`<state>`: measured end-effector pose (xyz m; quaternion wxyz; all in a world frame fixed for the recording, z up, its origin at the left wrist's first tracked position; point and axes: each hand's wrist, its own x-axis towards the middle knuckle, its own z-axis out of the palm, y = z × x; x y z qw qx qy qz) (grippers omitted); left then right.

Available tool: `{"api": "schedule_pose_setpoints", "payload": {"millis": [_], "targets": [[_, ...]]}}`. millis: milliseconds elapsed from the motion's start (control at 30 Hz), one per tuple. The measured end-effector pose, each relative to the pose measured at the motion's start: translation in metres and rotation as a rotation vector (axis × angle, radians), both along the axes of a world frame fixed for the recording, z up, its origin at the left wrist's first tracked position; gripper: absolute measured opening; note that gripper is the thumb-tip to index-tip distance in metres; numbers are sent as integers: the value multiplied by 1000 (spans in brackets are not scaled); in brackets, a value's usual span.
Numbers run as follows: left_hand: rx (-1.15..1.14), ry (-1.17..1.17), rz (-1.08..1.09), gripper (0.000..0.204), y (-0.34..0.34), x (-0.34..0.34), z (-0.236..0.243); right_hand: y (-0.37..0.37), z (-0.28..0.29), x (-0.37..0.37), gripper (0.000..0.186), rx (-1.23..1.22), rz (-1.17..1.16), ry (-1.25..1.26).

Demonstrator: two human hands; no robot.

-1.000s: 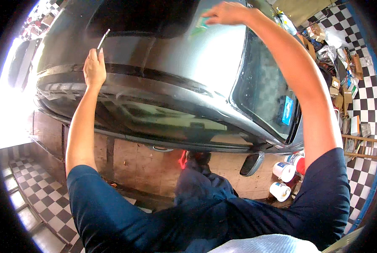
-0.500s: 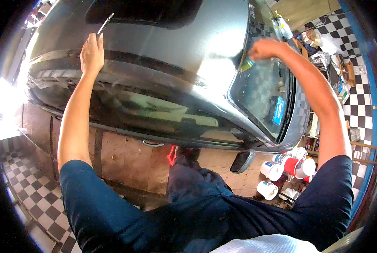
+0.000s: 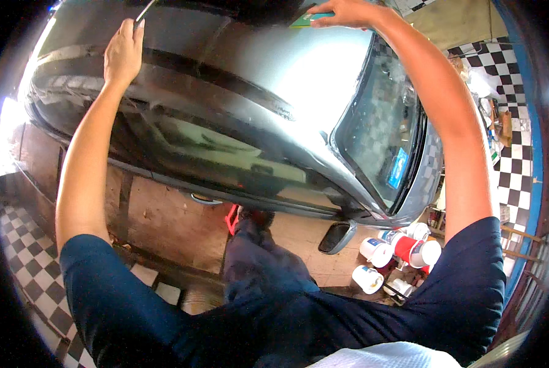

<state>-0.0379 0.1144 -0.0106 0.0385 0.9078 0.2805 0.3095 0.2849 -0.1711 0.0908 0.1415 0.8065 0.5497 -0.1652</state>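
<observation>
My left hand [image 3: 123,52] is raised over the dark grey car roof [image 3: 225,55], closed round a thin silver tool [image 3: 146,9] whose upper end runs out of view. My right hand [image 3: 342,13] grips a green flat card or squeegee [image 3: 304,21] at the roof, near the dark panel at the top edge, with fingers bent over it. The windscreen [image 3: 375,122] lies below my right hand, bearing a blue sticker [image 3: 397,167]. The side window [image 3: 213,147] curves across the middle of the view.
A wing mirror [image 3: 337,238] juts toward me. Several white and red buckets [image 3: 375,251] stand at lower right. A red step or stand [image 3: 231,219] is by my legs. Cluttered boxes [image 3: 504,127] lie beyond the bonnet on a checkered floor [image 3: 515,190].
My right hand has moved from over the windscreen's edge up and left onto the roof since half a second ago. My left hand sits higher and further left in the picture.
</observation>
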Motion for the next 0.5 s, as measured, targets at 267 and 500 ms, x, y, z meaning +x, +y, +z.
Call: {"api": "schedule_pose_setpoints", "payload": {"millis": [267, 500], "targets": [[-23, -1, 0, 30, -9, 3, 3, -107, -21, -3, 60, -343, 25, -43], [-11, -32, 5, 29, -8, 4, 3, -128, 7, 16, 59, -199, 10, -184]]}}
